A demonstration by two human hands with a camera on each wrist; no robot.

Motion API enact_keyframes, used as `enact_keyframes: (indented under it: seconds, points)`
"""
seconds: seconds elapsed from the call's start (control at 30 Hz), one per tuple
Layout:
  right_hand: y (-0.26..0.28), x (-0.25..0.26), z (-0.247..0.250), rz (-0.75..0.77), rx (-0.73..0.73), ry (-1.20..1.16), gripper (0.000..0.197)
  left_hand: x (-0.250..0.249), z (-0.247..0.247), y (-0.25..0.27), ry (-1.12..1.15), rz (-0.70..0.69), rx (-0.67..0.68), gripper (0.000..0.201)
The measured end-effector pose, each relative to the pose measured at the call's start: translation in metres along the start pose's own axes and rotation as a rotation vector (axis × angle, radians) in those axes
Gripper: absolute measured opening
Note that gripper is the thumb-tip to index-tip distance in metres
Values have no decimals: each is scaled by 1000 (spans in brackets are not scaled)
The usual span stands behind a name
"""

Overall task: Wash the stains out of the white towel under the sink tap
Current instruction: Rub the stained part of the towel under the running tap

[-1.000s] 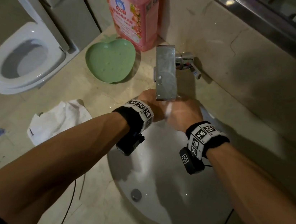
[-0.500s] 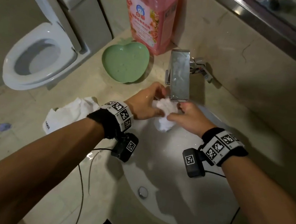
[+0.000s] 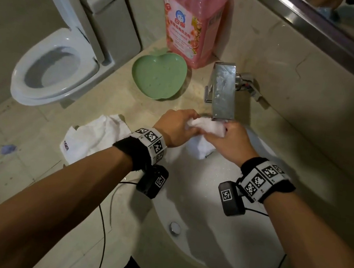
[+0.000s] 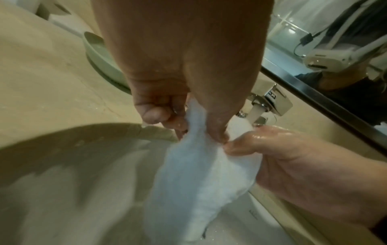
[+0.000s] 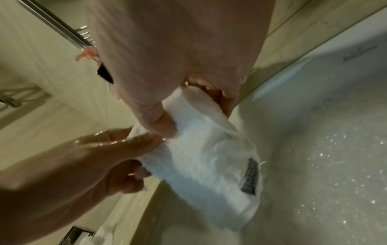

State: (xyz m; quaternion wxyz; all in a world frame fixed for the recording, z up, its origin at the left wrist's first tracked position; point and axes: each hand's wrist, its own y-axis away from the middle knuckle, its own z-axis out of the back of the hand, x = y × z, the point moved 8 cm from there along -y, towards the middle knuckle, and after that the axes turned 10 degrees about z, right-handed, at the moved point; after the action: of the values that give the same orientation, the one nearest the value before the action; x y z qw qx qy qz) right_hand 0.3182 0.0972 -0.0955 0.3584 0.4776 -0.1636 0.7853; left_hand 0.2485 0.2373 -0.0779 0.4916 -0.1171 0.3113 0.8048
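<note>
- left hand [image 3: 178,126] pinches the white towel [image 3: 206,127] between thumb and curled fingers [image 4: 163,116], gripping its left end
- right hand [image 3: 230,141] grips the towel's other end, thumb [image 5: 159,119] pressed on top, fingers curled underneath
- towel is bunched between both hands, directly under the outlet of the tap [image 3: 223,92]; loose end hangs down over the sink [image 3: 225,241] (a grey label shows on that hanging part in the right wrist view)
- left wrist view shows a stream of water [image 4: 254,114] running from the tap's underside onto the towel; both hands look wet
- droplets glint on the sink wall below the tap; drain plug [image 3: 175,227] sits at the basin bottom, well below the tap
- second white cloth [image 3: 97,136] lies crumpled on the counter [image 3: 83,222], left of the tap and the sink, apart from the left hand
- green apple-shaped dish [image 3: 159,75] on the counter just left of the tap, nothing visible in it but droplets
- pink detergent bottle [image 3: 191,21] stands upright behind the dish, just left of the tap, against the wall
- toilet [image 3: 54,68] far left of the tap, lid up
- mirror edge [image 3: 320,29] runs along the wall behind and above the tap
- cables from both wrist cameras trail over the counter and the near rim of the sink
</note>
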Motion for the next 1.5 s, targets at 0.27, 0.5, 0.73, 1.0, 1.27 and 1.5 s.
enact_keyframes:
  seconds: [0.27, 0.5, 0.73, 1.0, 1.27, 1.5]
  points:
    - [9, -16, 36, -83, -20, 137, 24, -20, -17, -3, 120, -127, 203, 28]
    - [16, -29, 51, -179, -181, 270, 37, -17, -22, -29, 164, 200, 23, 35]
    - [13, -17, 0, -141, -24, -167, 89, -27, -49, -24, 677, 277, 349, 33]
    - [-2, -37, 0, -339, -68, -361, 43, -1, -35, -22, 507, -10, 257, 57]
    - [10, -28, 13, -352, -30, -639, 54, -12, -51, -34, 334, -33, 305, 81]
    - [21, -42, 14, -494, 241, -295, 63, -44, -42, -34, -402, -159, 64, 46]
